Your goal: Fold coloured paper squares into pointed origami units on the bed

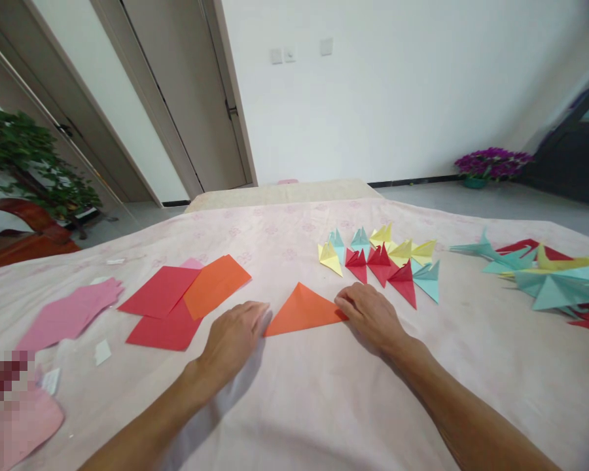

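A sheet of orange paper [304, 313], folded into a triangle, lies on the cloth in front of me with its peak pointing away. My left hand [235, 333] is closed at the triangle's left corner, fingertips pressed together. At the opposite end, my right hand [368, 313] pinches the right corner, its fingers covering that tip. Left of my left hand are flat red sheets [160, 291] and orange sheets [218, 284], partly overlapping. Beyond my right hand stand several small folded paper cranes, among them a red crane [380, 263] and a yellow crane [330, 257].
Pink sheets [71, 314] lie at the left, near white scraps [103, 352]. A heap of larger blue, yellow and red paper cranes [552, 288] sits at the far right. A patterned cloth [294, 405] covers the table. Past it are a wooden chair [24, 229] and purple flowers [493, 162].
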{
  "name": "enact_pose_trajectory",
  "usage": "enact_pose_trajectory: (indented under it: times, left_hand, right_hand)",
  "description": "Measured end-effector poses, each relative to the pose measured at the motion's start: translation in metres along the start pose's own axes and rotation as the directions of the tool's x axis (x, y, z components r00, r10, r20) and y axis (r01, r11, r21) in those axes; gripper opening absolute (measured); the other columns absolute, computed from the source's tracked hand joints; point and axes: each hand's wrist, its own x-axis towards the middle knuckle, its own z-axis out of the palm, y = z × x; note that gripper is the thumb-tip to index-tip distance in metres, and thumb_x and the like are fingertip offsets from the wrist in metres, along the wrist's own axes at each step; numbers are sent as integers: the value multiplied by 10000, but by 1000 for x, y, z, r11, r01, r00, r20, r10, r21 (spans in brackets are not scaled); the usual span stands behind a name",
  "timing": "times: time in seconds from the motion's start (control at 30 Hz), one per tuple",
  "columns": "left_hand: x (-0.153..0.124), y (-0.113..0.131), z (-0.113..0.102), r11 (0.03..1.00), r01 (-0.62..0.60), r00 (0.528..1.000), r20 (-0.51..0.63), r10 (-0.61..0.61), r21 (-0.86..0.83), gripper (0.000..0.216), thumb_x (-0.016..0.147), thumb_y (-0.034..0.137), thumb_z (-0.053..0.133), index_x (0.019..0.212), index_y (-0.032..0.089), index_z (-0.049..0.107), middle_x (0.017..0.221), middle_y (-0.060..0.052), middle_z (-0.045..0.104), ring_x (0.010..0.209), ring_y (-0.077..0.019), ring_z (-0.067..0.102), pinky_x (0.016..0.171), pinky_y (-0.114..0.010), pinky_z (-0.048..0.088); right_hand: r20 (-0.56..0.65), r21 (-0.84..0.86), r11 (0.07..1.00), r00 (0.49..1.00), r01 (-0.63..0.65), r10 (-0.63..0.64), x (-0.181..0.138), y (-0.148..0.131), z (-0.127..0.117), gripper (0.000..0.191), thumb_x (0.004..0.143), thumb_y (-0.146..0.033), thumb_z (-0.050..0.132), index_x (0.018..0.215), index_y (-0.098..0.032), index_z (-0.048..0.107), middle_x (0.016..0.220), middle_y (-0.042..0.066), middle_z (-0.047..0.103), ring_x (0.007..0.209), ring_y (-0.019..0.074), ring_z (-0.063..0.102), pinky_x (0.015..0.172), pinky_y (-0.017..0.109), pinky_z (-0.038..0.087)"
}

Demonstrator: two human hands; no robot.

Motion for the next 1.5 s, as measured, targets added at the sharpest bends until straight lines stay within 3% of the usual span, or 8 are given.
enact_pose_trajectory:
  times: [0.17, 0.37, 0.63, 0.83, 0.93, 1.17, 1.37, 1.5]
  left_hand:
    - [33, 24, 9, 953, 83, 995, -27, -95, -292, 634, 821, 458, 665, 1381, 215, 491, 1298, -89, 617, 1164, -252, 586, 934, -345, 466]
    - [36, 36, 25, 893, 119, 984, -67, -165, -434, 741, 745, 394, 750, 1405, 260, 443, 1188, -47, 632, 1066, -208, 613, 867, -307, 461]
    - [31, 31, 30, 923, 49, 986, -127, -105, -380, 772, 644, 399, 826, 1336, 239, 523, 1164, -65, 628, 1076, -262, 571, 909, -368, 449]
    - [32, 25, 40, 869, -66, 932, -342, -122, -491, 538, 742, 263, 766, 1246, 248, 580, 1033, -46, 654, 965, -242, 585, 882, -403, 469]
    - [32, 23, 42, 820, -178, 904, -419, -82, -544, 416, 804, 289, 721, 1201, 253, 603, 1082, -55, 644, 1027, -243, 580, 917, -407, 469]
    - [27, 27, 42, 517, -305, 921, -386, -54, -800, 643, 938, 469, 511, 1503, 268, 279, 1438, -141, 425, 1202, -261, 526, 989, -424, 474]
    - [34, 5, 39, 585, -405, 869, -494, 8, -703, 365, 996, 228, 392, 1309, 309, 561, 1422, -88, 436, 1188, -206, 542, 949, -347, 502]
    - [43, -9, 37, 631, -475, 868, -446, 220, -613, 413, 965, 150, 434, 1334, 293, 550, 1449, -113, 424, 1146, -194, 593, 934, -338, 533]
  right_hand:
    - [-31, 133, 991, 999, -21, 25, -3, -13, 0, 167, 803, -358, 641, 869, -205, 658, 824, 7, 613, 845, 186, 524, 750, 286, 322]
    - [-27, 275, 958, 996, 87, -83, -5, -13, 0, 80, 787, -276, 646, 804, -198, 645, 800, -3, 633, 812, 174, 528, 765, 293, 346]
    - [-80, 283, 924, 967, 256, -243, -8, -21, 4, 583, 681, -224, 742, 1245, -223, 597, 943, 26, 663, 890, 219, 531, 835, 349, 383]
    - [-268, 325, 854, 905, 407, -330, -7, -16, 14, 511, 745, -50, 608, 1225, -226, 609, 793, 18, 641, 797, 208, 530, 757, 350, 405]
    - [-389, 348, 800, 852, 488, -351, -4, -11, 15, 366, 759, -5, 551, 1008, -238, 685, 802, 23, 654, 794, 201, 551, 749, 350, 418]
    - [-479, 455, 722, 827, 521, -295, 7, -4, 20, 336, 684, 64, 445, 734, -225, 610, 919, 8, 711, 951, 200, 624, 888, 392, 462]
    - [-390, 500, 715, 864, 489, -318, 11, 6, 27, 327, 689, 55, 420, 734, -231, 572, 1033, -2, 725, 1175, 215, 561, 1010, 438, 431]
    - [-329, 564, 703, 899, 432, -288, 12, 11, 32, 313, 713, 40, 414, 729, -234, 564, 1051, 6, 724, 1224, 218, 525, 1016, 448, 435]
